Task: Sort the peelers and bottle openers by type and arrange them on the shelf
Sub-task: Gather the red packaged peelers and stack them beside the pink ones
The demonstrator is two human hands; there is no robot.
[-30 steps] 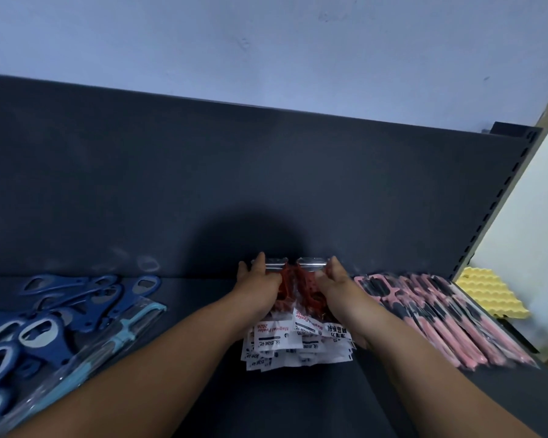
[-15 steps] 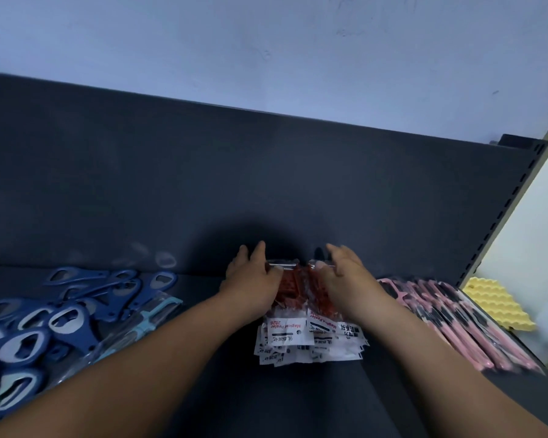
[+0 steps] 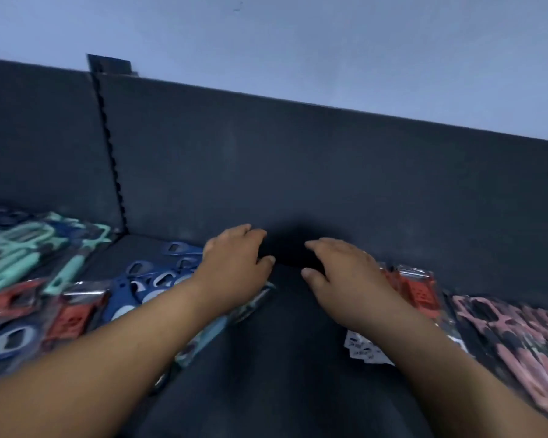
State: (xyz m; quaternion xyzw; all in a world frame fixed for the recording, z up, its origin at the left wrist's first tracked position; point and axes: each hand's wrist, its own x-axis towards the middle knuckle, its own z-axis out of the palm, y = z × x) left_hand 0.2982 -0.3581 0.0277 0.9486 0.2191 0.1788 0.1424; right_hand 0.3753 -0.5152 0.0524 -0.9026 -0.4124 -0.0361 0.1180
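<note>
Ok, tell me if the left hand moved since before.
Yes: left hand shifted leftward off the red packet stack, now beside the blue bottle openers.

Two hands (image 3: pixel 234 263), one shelf (image 3: pixel 282 374), packets (image 3: pixel 506 339) uncountable

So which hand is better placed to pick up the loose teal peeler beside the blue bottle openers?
Probably left: the left hand hovers open just above the teal peeler; the right hand is by the red packs.
</note>
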